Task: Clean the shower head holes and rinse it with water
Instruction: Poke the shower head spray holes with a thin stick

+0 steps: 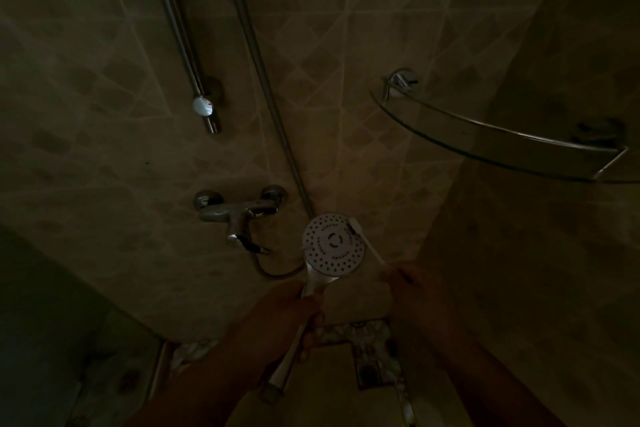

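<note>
Both forearms enter at 6 o'clock in very dim light. My left hand (287, 308) is clenched around the handle of the shower head (334, 244), whose perforated white face is turned toward the camera, just below frame centre. My right hand (412, 284) grasps a thin white brush (367, 246); its tip lies on the face's rim at 1 o'clock of the disc. Faucet (239, 215) is mounted on the tiled wall at 9 o'clock of the head, near it. Glass shelf (502, 139) sits at 2 o'clock, well apart. Hose (263, 80) runs up toward 12 o'clock.
</note>
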